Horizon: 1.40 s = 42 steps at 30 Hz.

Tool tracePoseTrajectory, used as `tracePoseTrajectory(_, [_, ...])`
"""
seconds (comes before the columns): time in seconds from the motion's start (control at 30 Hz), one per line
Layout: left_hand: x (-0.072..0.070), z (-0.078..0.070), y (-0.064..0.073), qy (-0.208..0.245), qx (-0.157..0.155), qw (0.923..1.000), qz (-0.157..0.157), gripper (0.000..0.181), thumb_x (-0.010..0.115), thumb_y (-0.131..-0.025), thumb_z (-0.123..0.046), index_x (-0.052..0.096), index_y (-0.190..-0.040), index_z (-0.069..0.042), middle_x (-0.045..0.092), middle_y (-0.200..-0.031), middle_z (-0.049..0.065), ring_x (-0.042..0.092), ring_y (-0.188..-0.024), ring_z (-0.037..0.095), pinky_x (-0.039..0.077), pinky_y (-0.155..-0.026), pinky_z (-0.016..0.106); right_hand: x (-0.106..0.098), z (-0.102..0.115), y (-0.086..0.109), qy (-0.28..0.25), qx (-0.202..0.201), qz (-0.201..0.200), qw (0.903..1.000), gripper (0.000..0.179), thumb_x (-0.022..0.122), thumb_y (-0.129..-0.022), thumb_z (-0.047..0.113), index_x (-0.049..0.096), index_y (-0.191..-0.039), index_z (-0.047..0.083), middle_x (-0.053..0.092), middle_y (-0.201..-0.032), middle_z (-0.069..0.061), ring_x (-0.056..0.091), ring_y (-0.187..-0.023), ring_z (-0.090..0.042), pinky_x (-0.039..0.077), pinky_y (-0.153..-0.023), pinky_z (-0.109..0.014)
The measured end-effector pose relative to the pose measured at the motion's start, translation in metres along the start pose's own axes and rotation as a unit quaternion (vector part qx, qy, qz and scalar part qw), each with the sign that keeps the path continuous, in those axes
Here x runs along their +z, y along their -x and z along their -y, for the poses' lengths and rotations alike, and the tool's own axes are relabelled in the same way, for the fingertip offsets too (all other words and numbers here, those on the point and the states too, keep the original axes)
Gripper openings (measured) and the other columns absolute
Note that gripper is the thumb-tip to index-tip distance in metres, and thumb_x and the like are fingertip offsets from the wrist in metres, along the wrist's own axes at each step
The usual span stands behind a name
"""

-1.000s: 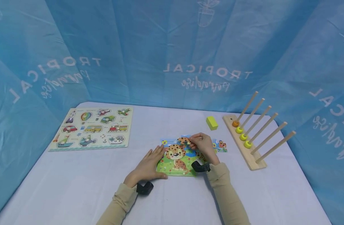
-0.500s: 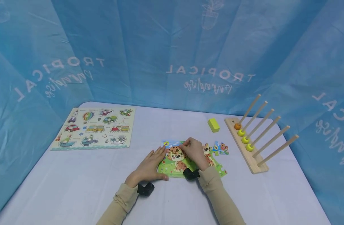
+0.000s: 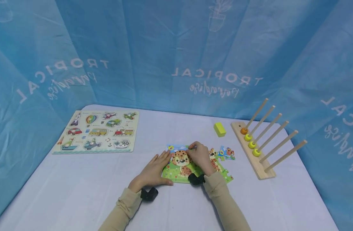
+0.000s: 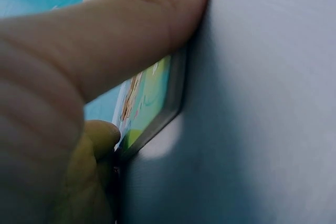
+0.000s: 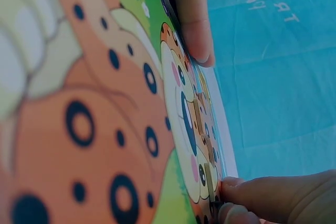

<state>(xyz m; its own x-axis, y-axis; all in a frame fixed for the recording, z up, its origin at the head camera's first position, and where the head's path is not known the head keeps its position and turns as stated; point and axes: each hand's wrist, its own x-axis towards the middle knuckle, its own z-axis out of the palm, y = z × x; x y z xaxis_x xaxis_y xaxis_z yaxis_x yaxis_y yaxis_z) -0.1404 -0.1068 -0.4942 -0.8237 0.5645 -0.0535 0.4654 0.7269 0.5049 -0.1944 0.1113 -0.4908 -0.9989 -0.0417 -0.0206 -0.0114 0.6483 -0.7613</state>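
Note:
A leopard picture board (image 3: pixel 173 171) lies on the white table in front of me. My left hand (image 3: pixel 153 171) rests along its left side, fingers extended over the edge and thumb at the near corner. In the left wrist view the thumb (image 4: pixel 121 35) lies along the board's edge. My right hand (image 3: pixel 201 157) is over the board's upper right, pinching a spotted jigsaw piece (image 5: pixel 207 129) at the top of the leopard's head. In the right wrist view this piece's edge stands slightly raised above the picture. The right hand and wrist hide the board's right part.
To the board's right lie several joined jigsaw pieces (image 3: pixel 222 170) and a blue one (image 3: pixel 227 152). A yellow-green block (image 3: pixel 219 129) sits behind them. A wooden peg stand (image 3: pixel 258 165) with beads is at right, a vehicle puzzle board (image 3: pixel 105 150) at back left. Blue curtains (image 3: pixel 153 80) surround the table.
My right hand has brought the spotted piece left and down onto the leopard's head, uncovering the loose pieces at right. The left hand stays in place; the head view has shifted slightly.

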Motion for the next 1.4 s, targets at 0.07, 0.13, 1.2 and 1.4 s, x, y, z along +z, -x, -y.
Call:
tracePoseTrajectory(0.07, [0.0, 0.0, 0.001, 0.0, 0.001, 1.0, 0.001, 0.11, 0.069, -0.071, -0.058, 0.013, -0.147, -0.003, 0.009, -0.154, 0.011, 0.006, -0.142, 0.025, 0.004, -0.115, 0.043, 0.0, 0.0, 0.001, 0.001, 0.002, 0.002, 1.0, 0.015, 0.067, -0.085, 0.019, 0.06, -0.091, 0.006, 0.056, -0.055, -0.003, 0.051, -0.042, -0.014, 0.041, -0.036, -0.027])
tracePoseTrajectory(0.13, [0.0, -0.001, 0.001, 0.0, 0.003, 1.0, 0.001, 0.11, 0.069, -0.071, -0.058, 0.013, -0.147, -0.003, 0.009, -0.154, 0.011, 0.006, -0.142, 0.025, 0.004, -0.115, 0.043, -0.001, 0.0, 0.002, 0.002, -0.002, 0.001, 1.0, 0.015, 0.067, -0.085, 0.018, 0.06, -0.091, 0.005, 0.056, -0.055, -0.004, 0.05, -0.043, -0.015, 0.04, -0.037, -0.028])
tracePoseTrajectory(1.2, [0.0, -0.001, -0.001, -0.008, -0.001, 1.0, 0.002, 0.109, 0.069, -0.071, -0.058, 0.014, -0.147, -0.003, 0.008, -0.154, 0.009, 0.006, -0.142, 0.024, 0.003, -0.115, 0.043, 0.002, 0.004, 0.005, 0.031, -0.02, 0.014, 0.9992, 0.029, 0.071, -0.082, 0.029, 0.053, -0.089, 0.007, 0.057, -0.059, -0.003, 0.052, -0.045, -0.014, 0.042, -0.039, -0.027])
tracePoseTrajectory(1.4, [0.0, -0.001, 0.001, -0.003, 0.004, 1.0, -0.002, 0.108, 0.069, -0.072, -0.058, 0.015, -0.147, -0.003, 0.009, -0.155, 0.01, 0.007, -0.142, 0.025, 0.004, -0.115, 0.044, 0.002, 0.01, 0.01, 0.049, -0.016, 0.013, 0.9986, 0.022, 0.067, -0.085, 0.024, 0.053, -0.081, 0.007, 0.055, -0.056, -0.003, 0.051, -0.044, -0.015, 0.042, -0.039, -0.027])
